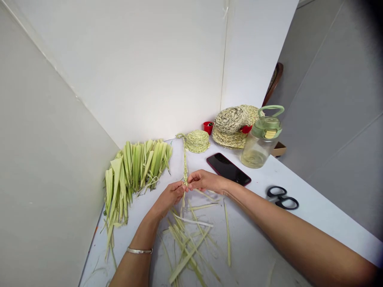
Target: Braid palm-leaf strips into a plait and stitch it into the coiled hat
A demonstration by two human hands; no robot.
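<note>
A thin pale-green braid (185,161) of plant leaf runs from a coiled braid roll (197,141) at the back toward me. Its near end is pinched between the fingertips of my left hand (172,195) and my right hand (206,180), which almost touch. Both hands are closed on it. Loose strand ends hang down from the pinch. Below my hands, cut leaf strips (191,255) lie scattered and crossing one another. To the left leans a thick pile of green husk-like leaves (139,165).
A phone (229,169) lies just beyond my right hand. Farther right are black-handled scissors (283,197) and a clear bottle with a green lid (259,141). Woven braided pieces (231,123) and a small red cup (208,127) stand by the white wall (149,71).
</note>
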